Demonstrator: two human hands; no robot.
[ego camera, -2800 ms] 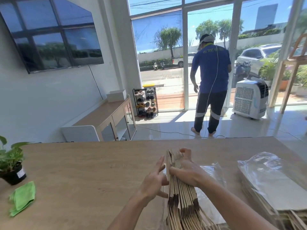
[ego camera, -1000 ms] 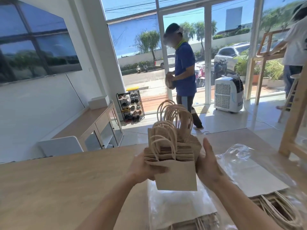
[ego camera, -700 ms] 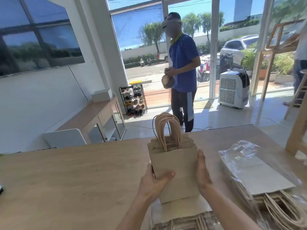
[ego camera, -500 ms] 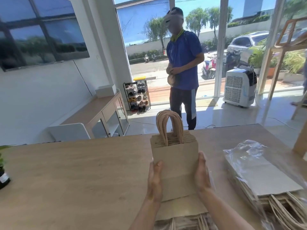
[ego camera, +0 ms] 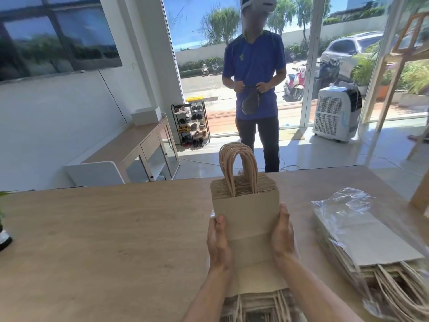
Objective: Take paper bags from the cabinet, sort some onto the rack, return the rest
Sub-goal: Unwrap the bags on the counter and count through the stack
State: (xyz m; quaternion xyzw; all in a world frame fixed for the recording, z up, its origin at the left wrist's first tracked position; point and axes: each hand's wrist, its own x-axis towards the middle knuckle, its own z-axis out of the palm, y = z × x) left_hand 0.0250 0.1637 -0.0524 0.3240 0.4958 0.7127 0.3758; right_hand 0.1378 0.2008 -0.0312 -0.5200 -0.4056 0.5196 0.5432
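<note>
Holding a stack of paper bags upright in front of me, I have one of my hands on each side of it. My left hand grips the left edge and my right hand the right edge, each with the thumb lying up along the front bag; my other fingers are hidden behind the stack. The twisted handles stand up together from the top. The stack is over the near middle of the wooden worktop, above a flat pile of bags at the near edge, though I cannot tell whether it rests on them. To my right lies a pile of bags in clear plastic wrap, well apart from my hands. Beyond the worktop a person in a blue shirt stands facing me, near a shoe rack by the glass doors.
</note>
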